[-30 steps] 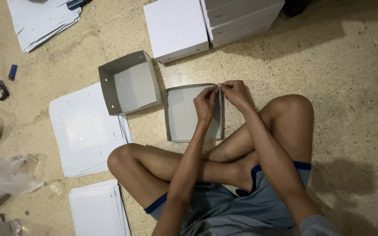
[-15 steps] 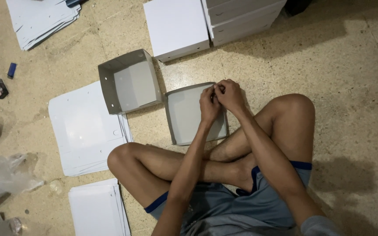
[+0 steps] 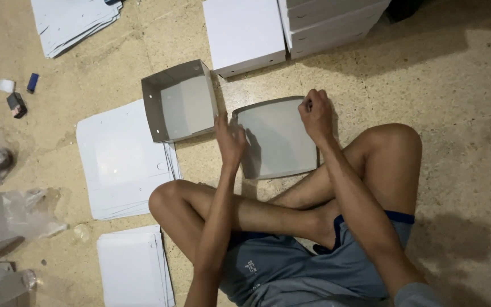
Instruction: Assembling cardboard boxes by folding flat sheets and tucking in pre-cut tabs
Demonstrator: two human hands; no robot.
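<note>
Right hand (image 3: 315, 116): pinching the far right corner of the shallow grey cardboard tray (image 3: 277, 139); fingers curling closed
Left hand (image 3: 229, 141): resting against the tray's left wall; fingers spreading loosely
Tray: lying on the speckled stone floor (image 3: 456, 102) before crossed legs
Beside it: a deeper grey folded box (image 3: 178, 102) sitting on flat white card sheets (image 3: 121, 159)
Behind: stacked white boxes (image 3: 291, 25) standing

White closed boxes (image 3: 291, 28) stacked beyond two open grey boxes (image 3: 180, 102).
</note>
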